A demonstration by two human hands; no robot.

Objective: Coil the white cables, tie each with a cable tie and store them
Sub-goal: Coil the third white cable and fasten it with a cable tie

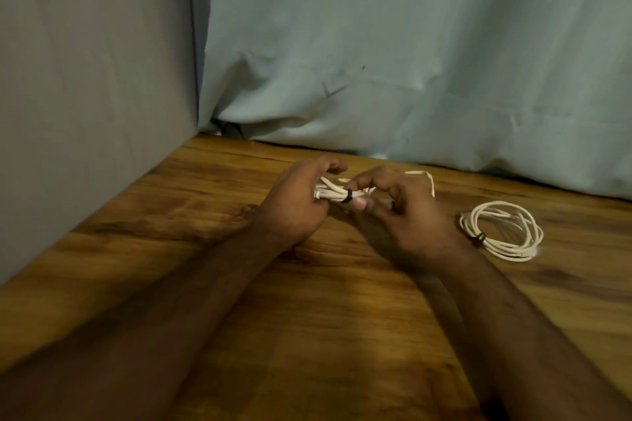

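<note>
My left hand (297, 202) grips one end of a bundled white cable (330, 194) above the wooden table (307, 318). A black cable tie (349, 197) wraps the bundle's middle. My right hand (407, 215) pinches the bundle at the tie with thumb and fingers. A loose loop of that cable (425, 178) sticks out behind my right hand. A second white cable coil (501, 231) lies flat on the table to the right, bound by a dark tie (478, 238) on its left side.
A grey panel (92, 96) stands along the table's left edge. A pale cloth (410, 44) hangs behind the far edge. Bare wood lies in front of my forearms.
</note>
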